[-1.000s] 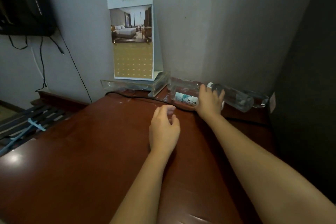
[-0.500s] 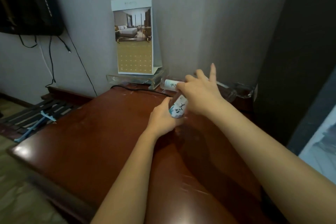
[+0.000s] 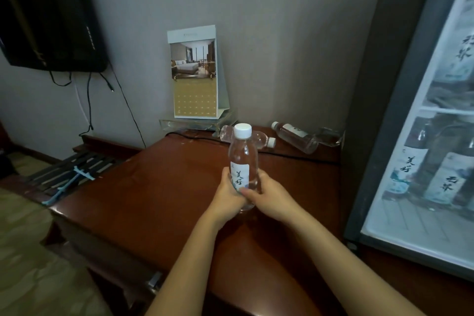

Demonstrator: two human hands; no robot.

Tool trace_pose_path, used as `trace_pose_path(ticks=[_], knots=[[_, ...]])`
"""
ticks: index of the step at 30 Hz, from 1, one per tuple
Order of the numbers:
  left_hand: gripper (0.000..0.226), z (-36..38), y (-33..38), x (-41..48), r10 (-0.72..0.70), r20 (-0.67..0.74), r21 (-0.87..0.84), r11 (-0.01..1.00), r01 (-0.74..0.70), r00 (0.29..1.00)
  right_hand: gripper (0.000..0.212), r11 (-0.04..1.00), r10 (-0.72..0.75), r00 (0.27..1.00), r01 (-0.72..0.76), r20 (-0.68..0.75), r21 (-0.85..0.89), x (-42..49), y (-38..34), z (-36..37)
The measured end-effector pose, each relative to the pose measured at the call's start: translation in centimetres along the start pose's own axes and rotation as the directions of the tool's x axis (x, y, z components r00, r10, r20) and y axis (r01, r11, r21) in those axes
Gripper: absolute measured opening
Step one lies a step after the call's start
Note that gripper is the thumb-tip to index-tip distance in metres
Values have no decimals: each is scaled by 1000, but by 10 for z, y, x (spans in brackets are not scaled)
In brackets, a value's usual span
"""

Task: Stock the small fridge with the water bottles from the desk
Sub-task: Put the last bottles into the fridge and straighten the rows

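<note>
Change: half a second ago the held bottle [image 3: 242, 159] was tilted between the hands, towards the desk's back. It now stands upright and nearer, and far more of the fridge [image 3: 379, 110] shows on the right.
Left hand [image 3: 227, 195]: wraps the bottle's lower half from the left, fingers curled round the label.
Right hand [image 3: 269, 197]: clasps the same lower half from the right, thumb across the front.
Bottle against grip: neck and white cap [image 3: 243, 130] rise clear above both hands; the base is hidden between the palms, so contact with the desk [image 3: 154, 187] cannot be told.
Other bottles: one lies on its side [image 3: 261, 139] just behind the held bottle, another [image 3: 295, 136] further right near the fridge.
Fridge: labelled bottles show on its shelves.
Back wall: a calendar [image 3: 196, 74] stands there.
</note>
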State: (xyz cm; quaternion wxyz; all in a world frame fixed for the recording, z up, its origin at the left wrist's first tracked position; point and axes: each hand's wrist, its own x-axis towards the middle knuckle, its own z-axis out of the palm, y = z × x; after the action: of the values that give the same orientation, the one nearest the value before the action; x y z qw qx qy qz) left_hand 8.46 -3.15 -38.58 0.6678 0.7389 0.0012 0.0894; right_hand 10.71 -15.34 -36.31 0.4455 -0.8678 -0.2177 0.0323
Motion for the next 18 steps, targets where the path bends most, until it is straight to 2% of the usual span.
trace_pose_path(ticks=[4,10,15,18], knots=[[68,3,6,-30,-12,88,88,996,4,996,58,991,25,999,-22,-23,129,-31,4,5],[88,16,15,-79,-28,212,100,995,7,977,55,997,-40,999,42,-32,64,-83,5,-8],[87,33,30,-113,-24,312,149,989,-24,950,51,995,-53,998,55,-28,82,-124,7,-25],[80,46,43,-127,-29,417,195,979,-58,908,45,988,-21,999,28,-49,153,-146,12,-38]])
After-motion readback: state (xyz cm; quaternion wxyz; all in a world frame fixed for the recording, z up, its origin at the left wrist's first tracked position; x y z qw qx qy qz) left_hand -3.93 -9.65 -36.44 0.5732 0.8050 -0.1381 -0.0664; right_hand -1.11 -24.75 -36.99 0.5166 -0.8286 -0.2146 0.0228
